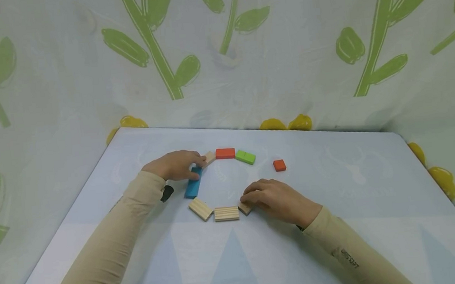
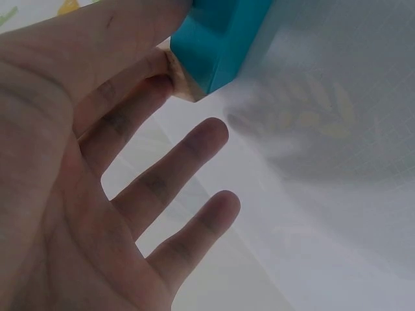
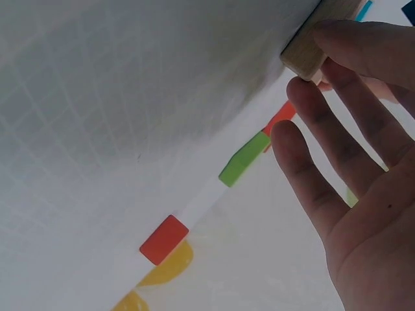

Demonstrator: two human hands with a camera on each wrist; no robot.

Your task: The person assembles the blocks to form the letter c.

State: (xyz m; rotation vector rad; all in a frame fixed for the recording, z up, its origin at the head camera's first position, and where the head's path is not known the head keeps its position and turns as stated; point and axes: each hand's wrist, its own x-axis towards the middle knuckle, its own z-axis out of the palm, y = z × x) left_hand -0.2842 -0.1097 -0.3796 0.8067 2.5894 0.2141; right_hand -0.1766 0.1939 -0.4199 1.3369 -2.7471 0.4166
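Small blocks lie in a rough ring on the white table. At the ring's far left, my left hand [image 1: 175, 163] has its thumb at the blue block [image 1: 192, 184] and its fingertips on a pale wooden block [image 1: 209, 158]. The other two fingers spread free in the left wrist view. On the near side, my right hand [image 1: 280, 200] pinches another wooden block [image 3: 311, 52] between thumb and fingers. That block stands beside a ridged wooden block [image 1: 226, 214], with a second ridged block [image 1: 201, 209] to its left. A red block [image 1: 225, 153] and a green block [image 1: 245, 157] form the far side.
A small red-orange block [image 1: 279, 165] lies apart, right of the ring. The table [image 1: 362, 247] carries a pale printed cloth. Behind it hangs a white cloth wall [image 1: 286, 73] with green leaves, and yellow shapes show along the table's edges.
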